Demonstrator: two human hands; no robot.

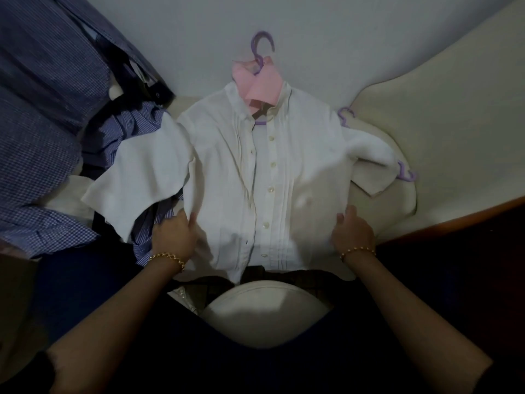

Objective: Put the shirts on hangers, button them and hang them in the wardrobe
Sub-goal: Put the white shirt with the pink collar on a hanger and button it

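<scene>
A white short-sleeved shirt (227,172) lies spread front-up on a cream surface, its button placket running down the middle and its lower front apart. A purple hanger (262,45) pokes out above its collar, over a pink collar (262,83) of another garment. My left hand (176,231) grips the shirt's lower left side, thumb on top. My right hand (352,231) grips the lower right side in the same way. Both wrists wear gold bead bracelets.
Blue checked and striped shirts (42,137) are piled at the left, one striped shirt (122,132) partly under the white sleeve. Two more purple hangers (345,116) (406,173) stick out at the right on the cream cushion (397,132). A wooden edge (454,226) runs at the right.
</scene>
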